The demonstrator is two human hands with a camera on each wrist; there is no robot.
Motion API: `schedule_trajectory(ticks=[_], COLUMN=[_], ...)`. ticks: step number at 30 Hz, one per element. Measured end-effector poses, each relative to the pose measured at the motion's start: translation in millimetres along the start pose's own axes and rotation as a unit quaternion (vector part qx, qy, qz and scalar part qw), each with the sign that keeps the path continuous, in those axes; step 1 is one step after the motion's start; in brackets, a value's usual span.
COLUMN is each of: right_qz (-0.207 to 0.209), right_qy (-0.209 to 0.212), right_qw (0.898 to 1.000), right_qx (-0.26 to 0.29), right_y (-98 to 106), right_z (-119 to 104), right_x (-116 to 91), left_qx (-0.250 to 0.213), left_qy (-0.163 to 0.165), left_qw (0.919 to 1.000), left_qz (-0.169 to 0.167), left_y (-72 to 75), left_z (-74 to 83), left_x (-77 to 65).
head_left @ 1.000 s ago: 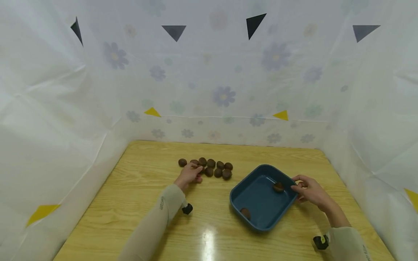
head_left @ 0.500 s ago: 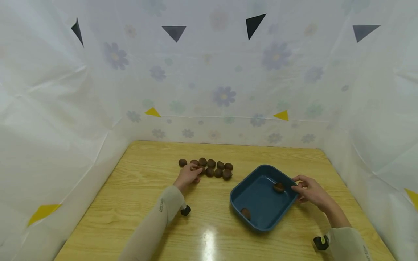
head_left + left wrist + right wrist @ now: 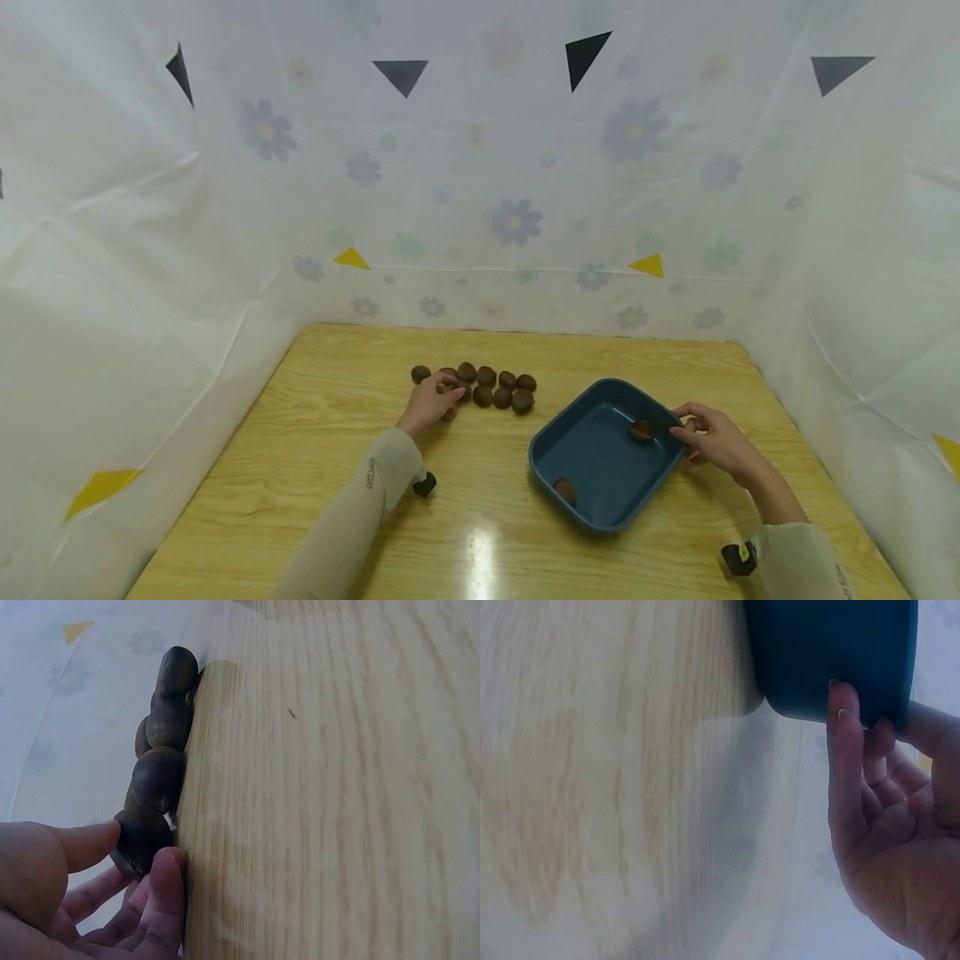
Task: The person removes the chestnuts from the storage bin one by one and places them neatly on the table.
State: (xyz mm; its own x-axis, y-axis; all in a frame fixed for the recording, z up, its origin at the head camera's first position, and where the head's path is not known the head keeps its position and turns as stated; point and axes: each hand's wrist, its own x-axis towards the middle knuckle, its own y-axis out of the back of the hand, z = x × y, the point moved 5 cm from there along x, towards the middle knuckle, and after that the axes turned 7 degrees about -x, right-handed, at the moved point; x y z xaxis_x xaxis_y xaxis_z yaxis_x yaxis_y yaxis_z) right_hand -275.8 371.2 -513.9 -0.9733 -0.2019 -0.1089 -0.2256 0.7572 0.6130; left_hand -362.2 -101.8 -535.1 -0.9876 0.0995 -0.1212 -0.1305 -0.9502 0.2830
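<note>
Brown chestnuts lie in two close rows on the wooden table, among them a chestnut point(image 3: 482, 396) in the near row. At the left end of that row my left hand point(image 3: 427, 407) pinches a chestnut point(image 3: 142, 838) between thumb and fingers, and it still sits against its neighbours. A blue rectangular dish point(image 3: 600, 467) stands to the right, holding a chestnut point(image 3: 641, 430) by its right wall and another chestnut point(image 3: 565, 490) by its near-left wall. My right hand point(image 3: 716, 442) grips the dish's right rim, thumb on the inside and fingers point(image 3: 845, 750) beneath the outer wall.
The wooden table point(image 3: 300, 467) is bounded by white sheeting point(image 3: 450, 192) with a flower print at the back and plain sheets at both sides. One chestnut point(image 3: 421, 374) lies at the far left of the back row, beyond my left hand.
My left hand has shifted very slightly to the left, its fingers drawing in around the chestnut. The right hand and the dish stay as they were.
</note>
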Motion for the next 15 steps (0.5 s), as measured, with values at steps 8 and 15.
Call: schedule_trajectory(ticks=[8,15], right_qz=[0.004,0.002], right_qy=[-0.004,-0.001], right_qw=[1.0,1.0], right_qx=[-0.009,-0.01], right_y=[0,-3], right_z=[1,-1], right_x=[1,3], left_qx=[0.012,0.031], left_qy=[-0.005,-0.01], left_qw=[0.9996,0.9994], left_qz=[-0.027,-0.015], left_y=[2.4,12.5], left_z=[0.2,0.2], left_x=[1.4,-0.4])
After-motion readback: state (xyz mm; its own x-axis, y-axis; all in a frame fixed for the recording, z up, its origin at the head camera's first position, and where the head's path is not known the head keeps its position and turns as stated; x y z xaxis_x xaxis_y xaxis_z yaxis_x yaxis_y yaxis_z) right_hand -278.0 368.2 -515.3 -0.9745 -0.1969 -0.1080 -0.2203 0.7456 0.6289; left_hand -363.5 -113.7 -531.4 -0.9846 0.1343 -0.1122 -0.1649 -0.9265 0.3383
